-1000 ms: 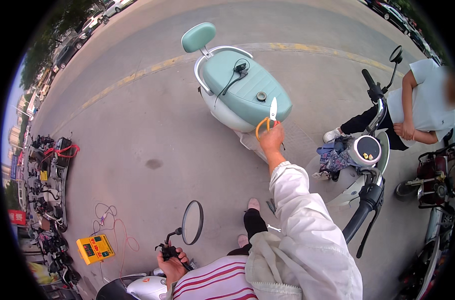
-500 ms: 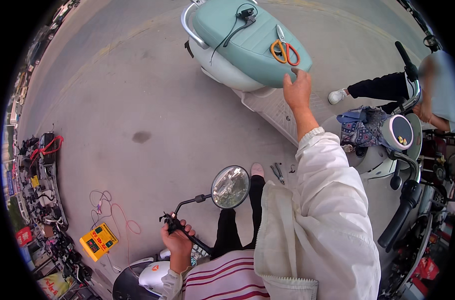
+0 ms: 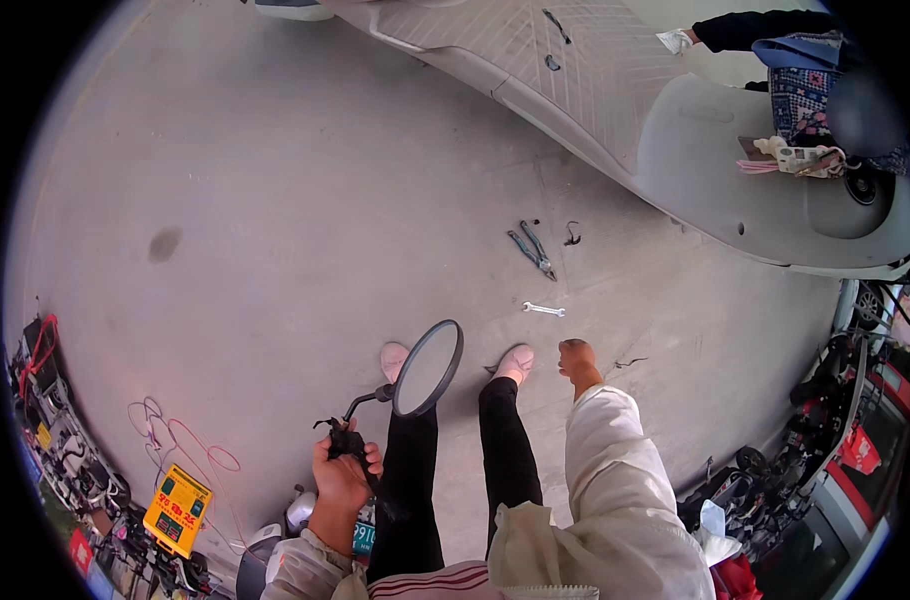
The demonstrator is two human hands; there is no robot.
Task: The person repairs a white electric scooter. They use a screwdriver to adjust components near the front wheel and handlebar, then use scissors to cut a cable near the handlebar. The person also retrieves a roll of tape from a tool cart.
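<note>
My left hand [image 3: 343, 472] is closed round the black bracket at the foot of a rear-view mirror [image 3: 430, 368]. The round mirror head rises on its bent stem above my left leg. Lower and to the right, my right hand [image 3: 577, 362] is held out over the ground with its fingers curled in; whatever it may hold is hidden. A silver open-ended wrench [image 3: 544, 309] lies on the pavement just beyond that hand. Farther off lie pliers [image 3: 532, 250] with dark blue-green handles, jaws toward me, and a small black piece [image 3: 573, 234] beside them.
A pale scooter [image 3: 675, 130] stands across the far right, small dark items on its footboard. A yellow box [image 3: 178, 508] with thin wires lies at lower left. Parked two-wheelers line both sides. Another person's leg [image 3: 755, 30] shows beyond the scooter.
My right hand has drawn back from the scooter seat and come down near the wrench, its fingers now curled. My view has tipped downward; the seat and scissors are out of sight. The left hand keeps the mirror.
</note>
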